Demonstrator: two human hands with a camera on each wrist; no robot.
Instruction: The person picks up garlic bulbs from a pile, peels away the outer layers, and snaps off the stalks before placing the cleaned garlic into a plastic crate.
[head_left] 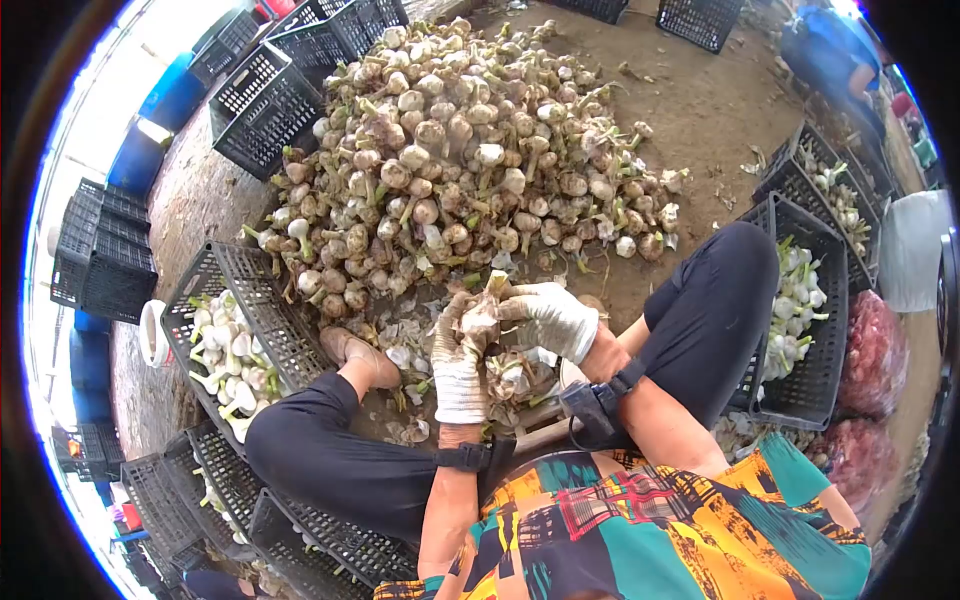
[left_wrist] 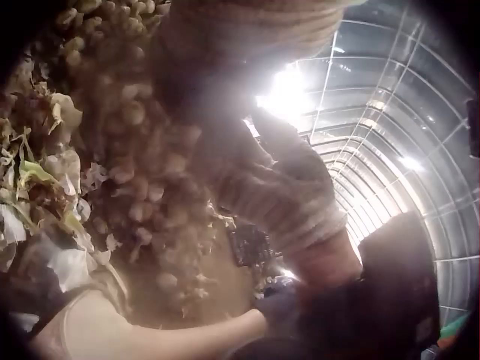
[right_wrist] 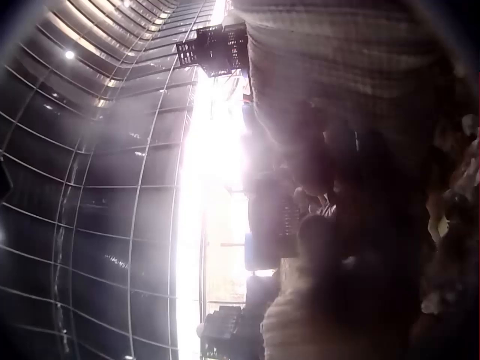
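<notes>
The garlic bulb (head_left: pixel 482 312) was mostly hidden inside both gloved hands. The right wrist view was backlit and blurred. At two o'clock, a crate (head_left: pixel 700 18) was cut off.

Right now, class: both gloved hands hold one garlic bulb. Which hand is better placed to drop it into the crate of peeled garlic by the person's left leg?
Probably the left hand. It grips the garlic bulb from below and sits nearer that crate; the right hand would have to cross over.
</notes>
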